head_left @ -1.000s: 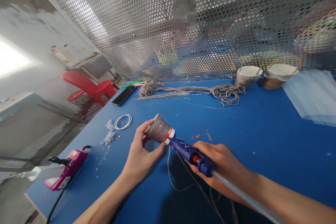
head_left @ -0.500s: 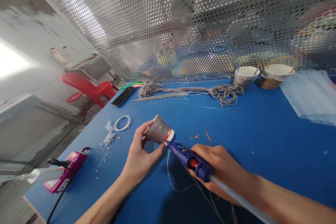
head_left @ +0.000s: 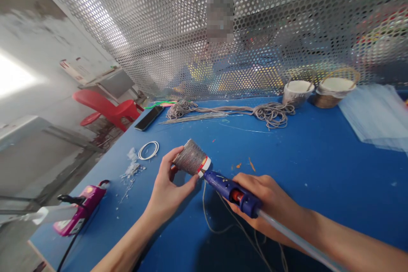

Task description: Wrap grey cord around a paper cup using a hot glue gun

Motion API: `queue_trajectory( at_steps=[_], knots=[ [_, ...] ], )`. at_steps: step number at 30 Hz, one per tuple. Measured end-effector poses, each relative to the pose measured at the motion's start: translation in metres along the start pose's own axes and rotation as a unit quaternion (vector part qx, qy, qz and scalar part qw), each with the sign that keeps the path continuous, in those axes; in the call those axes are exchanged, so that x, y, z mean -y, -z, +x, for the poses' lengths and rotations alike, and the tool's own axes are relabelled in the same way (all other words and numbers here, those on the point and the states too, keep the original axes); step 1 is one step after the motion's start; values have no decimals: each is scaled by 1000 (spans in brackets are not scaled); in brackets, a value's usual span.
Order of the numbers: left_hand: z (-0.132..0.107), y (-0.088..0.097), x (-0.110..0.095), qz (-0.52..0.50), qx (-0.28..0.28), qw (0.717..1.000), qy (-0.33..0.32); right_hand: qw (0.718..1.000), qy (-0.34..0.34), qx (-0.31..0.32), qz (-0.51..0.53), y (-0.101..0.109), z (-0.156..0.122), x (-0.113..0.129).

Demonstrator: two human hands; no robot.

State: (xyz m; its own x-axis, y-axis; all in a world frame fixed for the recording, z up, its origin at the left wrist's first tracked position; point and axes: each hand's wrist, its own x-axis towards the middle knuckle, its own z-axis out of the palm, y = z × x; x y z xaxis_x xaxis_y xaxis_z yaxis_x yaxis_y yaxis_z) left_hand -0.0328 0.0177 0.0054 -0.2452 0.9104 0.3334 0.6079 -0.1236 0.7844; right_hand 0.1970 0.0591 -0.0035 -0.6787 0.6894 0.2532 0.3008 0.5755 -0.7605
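My left hand (head_left: pixel 167 187) grips a small cup wrapped in grey cord (head_left: pixel 190 162), tilted on its side, with a white and red band at its narrow end. My right hand (head_left: pixel 264 204) is wrapped round a blue glue gun (head_left: pixel 231 191) with a clear glue stick (head_left: pixel 296 242) trailing from its back. The gun's tip touches the cup's banded end. A loose strand of grey cord (head_left: pixel 210 216) hangs from the cup onto the blue table (head_left: pixel 318 165).
A bundle of grey cord (head_left: pixel 229 110), a black phone (head_left: pixel 149 117), a white ring (head_left: pixel 148 150) and white scraps lie farther back. A pink glue gun (head_left: pixel 81 208) sits near the left edge. Two small baskets (head_left: pixel 318 89) and clear plastic sheets (head_left: pixel 376 114) stand at right. A perforated metal screen (head_left: pixel 191 29) backs the table, a person behind it.
The glue gun's tip has slid slightly lower along the cup's banded end. Both hands otherwise stay in place.
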Motion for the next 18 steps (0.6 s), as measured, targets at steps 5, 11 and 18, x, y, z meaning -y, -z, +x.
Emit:
queue_trajectory(
  at_steps=[5, 11, 18],
  knots=[
    [1, 1, 2, -9, 7, 1000, 4, 999, -24, -17, 21, 3, 3, 1],
    [2, 3, 7, -23, 15, 999, -18, 999, -15, -15, 39, 0, 3, 1],
    [2, 5, 9, -20, 17, 999, -20, 997, -47, -11, 66, 6, 6, 5]
  ],
)
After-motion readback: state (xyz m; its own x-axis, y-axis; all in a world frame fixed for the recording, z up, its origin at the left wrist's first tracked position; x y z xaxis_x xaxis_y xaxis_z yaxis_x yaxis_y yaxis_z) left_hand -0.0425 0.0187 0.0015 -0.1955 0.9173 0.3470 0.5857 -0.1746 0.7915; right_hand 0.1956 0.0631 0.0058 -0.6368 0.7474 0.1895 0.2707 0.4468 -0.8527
